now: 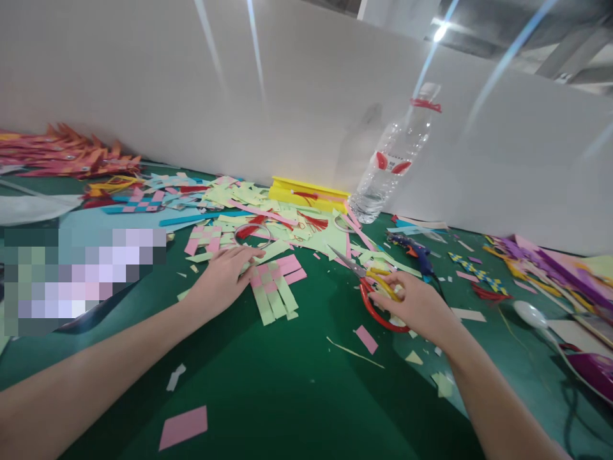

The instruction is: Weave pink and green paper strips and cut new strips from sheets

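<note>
A pair of scissors (378, 294) with red and yellow handles is gripped in my right hand (419, 303), its fingers in or around the loops and the blades pointing up and left. My left hand (225, 271) lies on the table with fingers stretched forward, the thumb side touching the left edge of a woven paper piece (271, 281). Green strips hang from this piece toward me and pink strips stick out to the right. Just behind my left fingers lie a clear ring (252, 235) and a second pink and green woven piece (204, 239).
Loose green paper strips (239, 191) pile up along the wall, near a yellow folder-like strip (309, 191) and a leaning plastic bottle (397, 156). At right are a blue glue gun (416, 252) and a white spoon (531, 314). Pink scraps (183, 427) lie in front.
</note>
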A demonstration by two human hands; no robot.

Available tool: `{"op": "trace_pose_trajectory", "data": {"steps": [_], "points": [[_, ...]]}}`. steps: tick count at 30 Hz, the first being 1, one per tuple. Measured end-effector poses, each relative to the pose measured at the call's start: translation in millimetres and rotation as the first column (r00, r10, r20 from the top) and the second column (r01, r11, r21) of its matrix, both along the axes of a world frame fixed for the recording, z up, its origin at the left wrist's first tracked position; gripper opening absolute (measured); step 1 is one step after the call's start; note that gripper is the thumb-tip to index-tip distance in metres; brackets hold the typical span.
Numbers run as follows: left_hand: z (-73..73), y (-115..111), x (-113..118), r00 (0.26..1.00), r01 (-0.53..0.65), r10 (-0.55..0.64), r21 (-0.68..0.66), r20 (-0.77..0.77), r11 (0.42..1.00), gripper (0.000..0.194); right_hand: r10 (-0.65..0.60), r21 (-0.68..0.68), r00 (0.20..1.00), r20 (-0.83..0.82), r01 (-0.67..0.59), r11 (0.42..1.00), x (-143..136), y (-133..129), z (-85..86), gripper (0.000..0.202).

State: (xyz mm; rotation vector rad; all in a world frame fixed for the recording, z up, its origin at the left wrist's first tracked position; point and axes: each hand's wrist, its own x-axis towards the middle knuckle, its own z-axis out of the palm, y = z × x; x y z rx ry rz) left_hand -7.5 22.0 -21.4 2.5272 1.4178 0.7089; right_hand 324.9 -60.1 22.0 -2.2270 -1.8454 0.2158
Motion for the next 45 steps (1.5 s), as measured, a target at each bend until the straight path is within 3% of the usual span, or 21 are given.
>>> {"op": "trace_pose_trajectory", "data": {"steps": [6, 12, 20, 38, 45], "points": [[-0.8, 3, -3, 1.000, -0.002, 0.002, -0.015, 0.023, 1.000, 0.032, 0.231, 0.168, 0.969, -0.093, -0.213, 0.962, -15, -5, -4.8, 0.031], [-1.2, 4, -4, 0.996, 0.084, -0.084, 0.008, 0.022, 0.996, 0.033, 0.349, 0.135, 0.932, -0.097, -0.335, 0.932, -30, -6, -14.3, 0.032], [-9.0, 6, -4, 0.994, 0.108, -0.108, 0.029, -0.003, 0.994, 0.034, 0.402, 0.160, 0.914, -0.050, -0.390, 0.907, -37, -3, -21.3, 0.029], [-3.5, 2, -1, 0.992, 0.110, -0.107, 0.039, -0.063, 0.993, 0.038, 0.435, 0.123, 0.900, 0.011, -0.433, 0.893, -36, -5, -18.2, 0.033], [-5.8, 1, 0, 0.991, 0.109, -0.106, 0.042, -0.085, 0.993, 0.036, 0.456, 0.159, 0.888, 0.065, -0.460, 0.874, -44, -10, -16.7, 0.026]]}}
